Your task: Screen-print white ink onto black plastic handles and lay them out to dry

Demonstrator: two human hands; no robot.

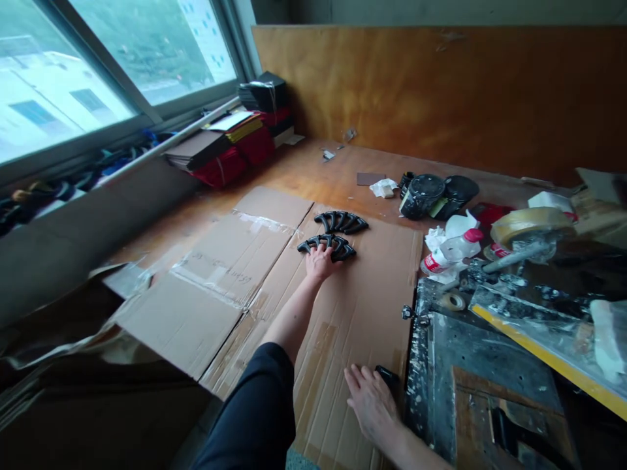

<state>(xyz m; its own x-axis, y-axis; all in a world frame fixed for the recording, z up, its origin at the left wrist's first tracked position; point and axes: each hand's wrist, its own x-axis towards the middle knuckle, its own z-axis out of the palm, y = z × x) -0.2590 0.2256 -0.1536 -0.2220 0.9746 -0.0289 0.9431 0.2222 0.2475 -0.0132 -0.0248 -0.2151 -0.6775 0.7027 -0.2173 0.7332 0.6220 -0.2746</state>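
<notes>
My left hand (pixel 321 262) reaches out over a curved row of black, handle-like pieces (pixel 345 249) on flattened cardboard (pixel 365 297). Its fingers are bent onto one piece in that row, and the fingertips are partly lost against the black. Just beyond lies a second fan-shaped row of similar black pieces (pixel 341 221), apart from my hand. Nearer to me, my right hand (pixel 375 403) rests palm down on the cardboard with its fingers stretched out. Close against its far right side lies a small black piece (pixel 387 375), partly covered by the hand.
Along the right stand a bottle with a red cap (pixel 453 250), black round containers (pixel 425 196), a large tape roll (pixel 531 226) and a dark, paint-spattered machine table (pixel 448 352). Stacked folders (pixel 230 140) sit by the window. A wooden board (pixel 431 91) closes off the back.
</notes>
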